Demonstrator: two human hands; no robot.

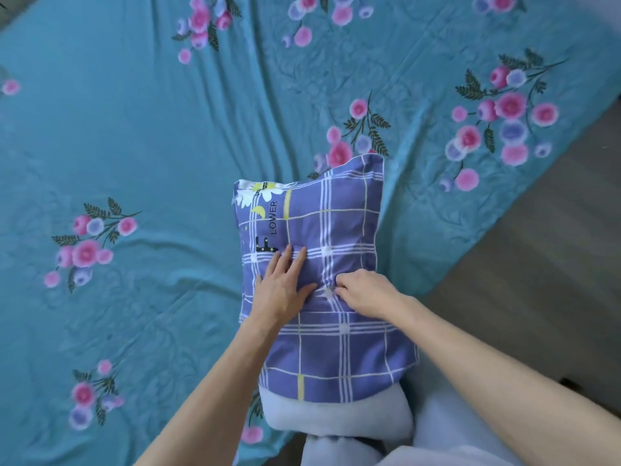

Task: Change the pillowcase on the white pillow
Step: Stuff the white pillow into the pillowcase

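Wide teal bedsheet [134, 146] left and beyond, only the pillowcase [322, 264] blocking, floor [537, 280] right

The pillow [336, 422] lay in the lower middle of the frame on the bed sheet [134, 146], its lower end sticking out of the pillowcase [329, 230], which covered its upper part. The left hand [282, 287] rested flat on the pillowcase at frame centre; the right hand [364, 292] pinched the cloth just right of it. The floor [537, 280] filled the right edge, beside the sheet
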